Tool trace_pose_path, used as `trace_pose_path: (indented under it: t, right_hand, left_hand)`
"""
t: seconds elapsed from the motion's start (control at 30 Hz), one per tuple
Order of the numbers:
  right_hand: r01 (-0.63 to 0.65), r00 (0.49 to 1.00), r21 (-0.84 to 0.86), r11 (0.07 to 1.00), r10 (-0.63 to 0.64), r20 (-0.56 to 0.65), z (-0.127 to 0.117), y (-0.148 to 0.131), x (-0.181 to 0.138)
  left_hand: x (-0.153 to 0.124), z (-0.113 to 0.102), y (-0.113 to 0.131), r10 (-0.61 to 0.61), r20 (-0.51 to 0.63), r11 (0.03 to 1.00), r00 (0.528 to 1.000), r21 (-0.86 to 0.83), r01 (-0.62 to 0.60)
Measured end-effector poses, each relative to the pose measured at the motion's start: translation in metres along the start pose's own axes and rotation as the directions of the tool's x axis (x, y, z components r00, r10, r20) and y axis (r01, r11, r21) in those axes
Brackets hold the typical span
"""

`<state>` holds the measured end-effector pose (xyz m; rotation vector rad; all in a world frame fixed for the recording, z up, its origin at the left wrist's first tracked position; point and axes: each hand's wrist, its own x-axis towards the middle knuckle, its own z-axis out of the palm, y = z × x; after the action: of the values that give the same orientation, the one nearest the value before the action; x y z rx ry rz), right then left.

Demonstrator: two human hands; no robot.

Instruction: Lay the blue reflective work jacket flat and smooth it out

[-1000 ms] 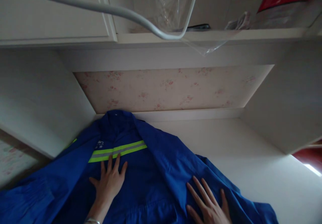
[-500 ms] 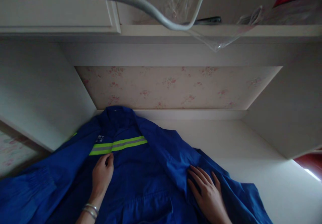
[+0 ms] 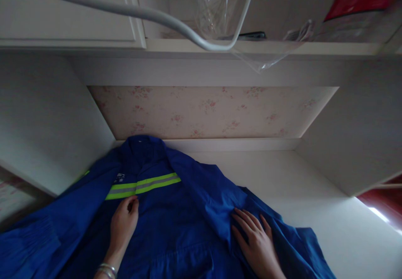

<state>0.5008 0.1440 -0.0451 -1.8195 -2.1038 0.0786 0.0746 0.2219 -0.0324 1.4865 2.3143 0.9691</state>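
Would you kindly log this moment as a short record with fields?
surface: white desk in an alcove, floral back panel
garment: blue jacket spread out, reflective stripe across it
left hand: fingers curled, tips at the cloth just below the stripe
right hand: flat on a fold
overhead: shelf, plastic bag, grey cable

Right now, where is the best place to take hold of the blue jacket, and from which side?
Probably the blue jacket at its collar, from the near side: it lies flat and open, collar by the back wall, clear of the left hand and right hand.
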Motion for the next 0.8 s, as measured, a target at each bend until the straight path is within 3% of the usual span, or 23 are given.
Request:
trace_pose_path:
  t: [0.8]
  right_hand:
    - [-0.001, 1.000, 0.004, 1.000, 0.001, -0.006, 0.0058, 0.0028, -0.0015]
  left_hand:
    - [0.0017, 0.0054, -0.0068, 0.033, 0.014, 0.999, 0.999, -0.015, -0.033]
